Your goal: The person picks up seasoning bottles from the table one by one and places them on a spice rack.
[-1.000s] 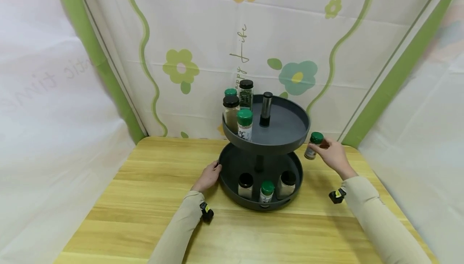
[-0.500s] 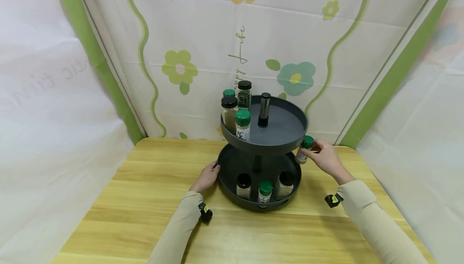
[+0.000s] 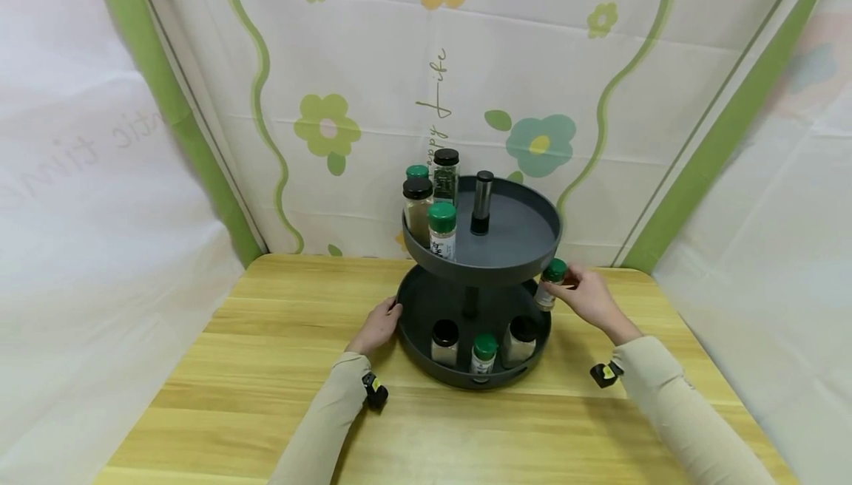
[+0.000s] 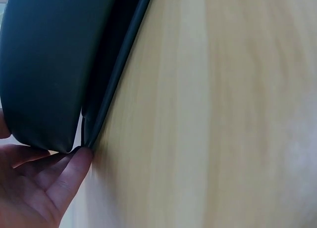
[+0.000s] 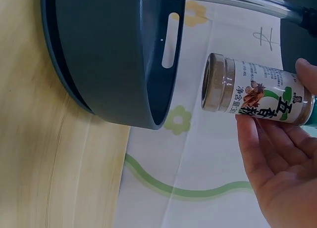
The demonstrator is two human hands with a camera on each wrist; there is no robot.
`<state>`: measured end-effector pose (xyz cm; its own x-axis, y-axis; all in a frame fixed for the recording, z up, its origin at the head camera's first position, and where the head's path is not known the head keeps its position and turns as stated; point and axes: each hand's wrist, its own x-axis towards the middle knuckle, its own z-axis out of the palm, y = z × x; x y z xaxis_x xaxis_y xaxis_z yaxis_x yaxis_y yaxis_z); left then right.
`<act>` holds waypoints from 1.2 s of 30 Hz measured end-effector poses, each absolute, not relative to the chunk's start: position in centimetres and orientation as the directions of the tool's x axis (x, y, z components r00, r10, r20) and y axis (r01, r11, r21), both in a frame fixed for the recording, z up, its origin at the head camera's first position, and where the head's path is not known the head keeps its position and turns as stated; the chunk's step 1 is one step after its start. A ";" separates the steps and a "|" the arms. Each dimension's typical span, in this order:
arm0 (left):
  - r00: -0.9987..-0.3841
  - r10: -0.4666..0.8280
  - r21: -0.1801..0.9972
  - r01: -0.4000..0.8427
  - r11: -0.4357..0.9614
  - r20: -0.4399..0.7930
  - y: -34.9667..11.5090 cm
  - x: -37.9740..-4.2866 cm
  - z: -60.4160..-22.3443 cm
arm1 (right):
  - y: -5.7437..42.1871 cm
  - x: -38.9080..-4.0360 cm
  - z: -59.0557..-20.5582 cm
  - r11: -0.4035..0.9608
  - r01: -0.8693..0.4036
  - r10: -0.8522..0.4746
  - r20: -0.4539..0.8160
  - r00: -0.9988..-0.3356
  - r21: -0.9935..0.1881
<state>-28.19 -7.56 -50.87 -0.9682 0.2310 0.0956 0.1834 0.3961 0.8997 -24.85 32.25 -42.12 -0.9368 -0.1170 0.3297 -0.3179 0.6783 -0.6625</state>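
Observation:
A dark grey two-tier spice rack stands on the table. My left hand grips the rim of its lower tier from the left; in the left wrist view the fingers lie against the tier's edge. My right hand holds a spice jar with a green lid at the right edge of the rack, below the upper tier. Brown powder and a printed label show on this jar in the right wrist view, its base a short way from the lower tier's wall.
On the upper tier, several jars with green or black lids crowd the left side, beside the central post. The lower tier's front holds two black-lidded jars and a green-lidded one. Behind the table hangs a flowered curtain.
My right hand has carried the green-lidded spice jar left and down, from beside the rack to over the lower tier's right edge. The left hand keeps its grip on the rim.

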 end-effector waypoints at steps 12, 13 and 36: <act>-0.966 0.240 0.901 0.185 0.393 0.094 -7.6 -28.2 -51.0 | 31.5 -24.8 -42.8 0.660 -0.345 -0.171 0.314 -0.934 -0.667; -0.965 0.245 0.899 0.188 0.396 0.094 -7.6 -28.2 -51.0 | 31.5 -24.8 -42.9 0.665 -0.344 -0.176 0.309 -0.935 -0.663; -0.965 0.248 0.898 0.178 0.403 0.080 -7.6 -28.3 -51.0 | 32.2 -24.8 -44.6 0.655 -0.367 -0.251 0.268 -0.930 -0.660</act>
